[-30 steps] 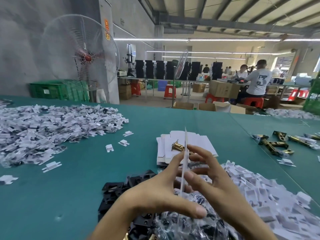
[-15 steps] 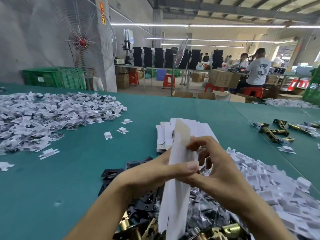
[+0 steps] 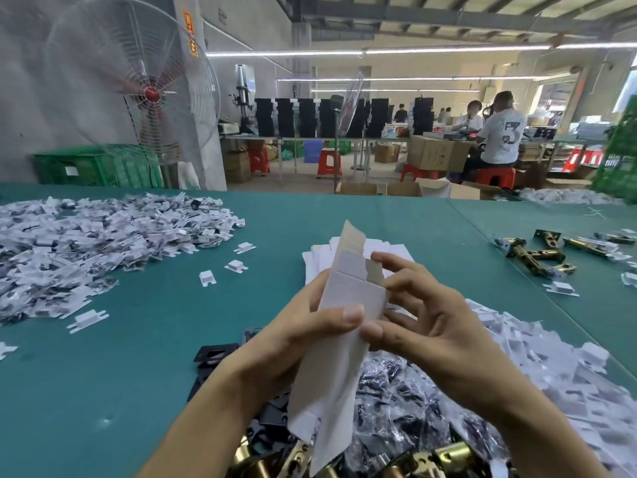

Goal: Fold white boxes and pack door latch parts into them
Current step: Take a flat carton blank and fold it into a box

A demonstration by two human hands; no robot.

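White box (image 3: 344, 322) is held upright in mid-air over the near pile of bagged parts (image 3: 396, 391), between both hands and clear of the table (image 3: 138, 357). A second ago it was seen edge-on as a flat blank; now it has been turned and squeezed open into a sleeve, with the top flaps raised and the brown inner side shown.

Left hand (image 3: 303, 343): thumb is pressed across the front panel, fingers are curled round behind, firm grip. Right hand (image 3: 427, 326): thumb is set on the right edge, fingers are half curled and spread, reaching the small side flap at the top.

Judged: the forming step is underway, the ends are not yet tucked, and nothing has been packed. Flat blanks (image 3: 319, 257) lie stacked just beyond the hands. Brass latch parts (image 3: 444, 457) lie at the near edge, and more are seen far right (image 3: 531, 253).
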